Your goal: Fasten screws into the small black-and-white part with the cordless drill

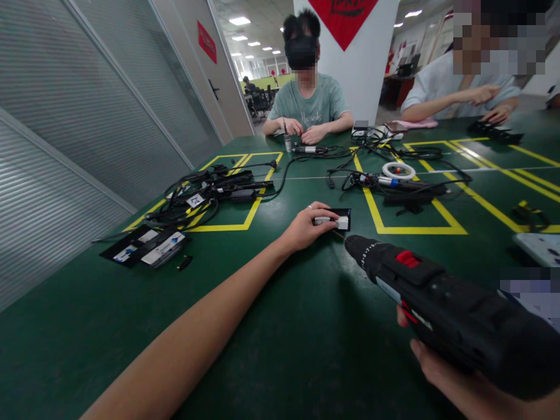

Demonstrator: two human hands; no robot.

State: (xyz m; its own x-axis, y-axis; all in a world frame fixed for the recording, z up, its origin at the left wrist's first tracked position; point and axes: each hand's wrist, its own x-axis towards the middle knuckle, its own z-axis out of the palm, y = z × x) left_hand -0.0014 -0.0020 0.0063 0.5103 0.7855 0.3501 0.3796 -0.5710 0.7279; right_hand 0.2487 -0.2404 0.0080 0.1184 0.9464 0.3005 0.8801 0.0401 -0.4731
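Out on the green table, my left hand (pixel 308 226) presses its closed fingers and thumb on a small black piece with a white label (pixel 343 223); its exact kind does not show. My right hand (pixel 441 364) grips a black cordless drill (pixel 420 291) with red switches, held level at the lower right. A thin bit (pixel 338 234) reaches from the drill's chuck (pixel 354 246) toward the near edge of the piece. Whether the bit touches it, I cannot tell. The drill's body hides most of my right hand.
Tangled black cables and adapters (pixel 236 189) lie at left, beside flat black pieces with labels (pixel 153 245). More cables and a white ring (pixel 398 170) lie within yellow tape (pixel 376 216). Two people sit across the table, a person in a green shirt (pixel 310 96) and another (pixel 459 93) at right.
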